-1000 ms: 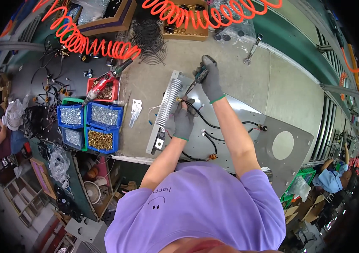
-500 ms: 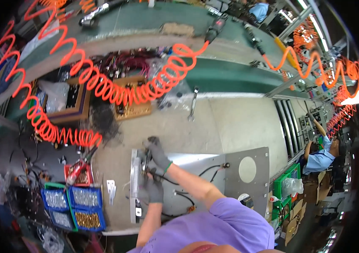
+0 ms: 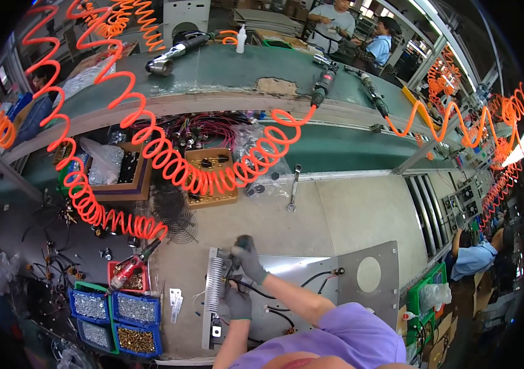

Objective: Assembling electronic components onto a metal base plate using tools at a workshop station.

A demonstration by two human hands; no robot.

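My right hand (image 3: 251,261), in a grey glove, is closed around a dark, slim object at the left side of a metal panel (image 3: 295,264); the object's kind is not clear. Just below it, my left hand (image 3: 238,302), also gloved, has its fingers curled at the end of a black cable (image 3: 252,288). What those fingers hold is hidden. A pale ribbed coil (image 3: 214,286) runs along the panel's left edge, beside both hands. Another black cable (image 3: 311,278) curves over the panel to a fitting near its round hole.
Blue bins of screws (image 3: 136,307) and a red-handled air tool (image 3: 128,272) stand to the left. Orange coiled hoses (image 3: 203,178) hang across the bench. A wrench (image 3: 294,187) lies beyond the panel, near a cardboard box of fittings (image 3: 212,195). Co-workers (image 3: 332,27) are farther off.
The view has tilted up, so bench and hands sit lower in the picture and more of the far background shows. Both hands stay at the panel's left side.
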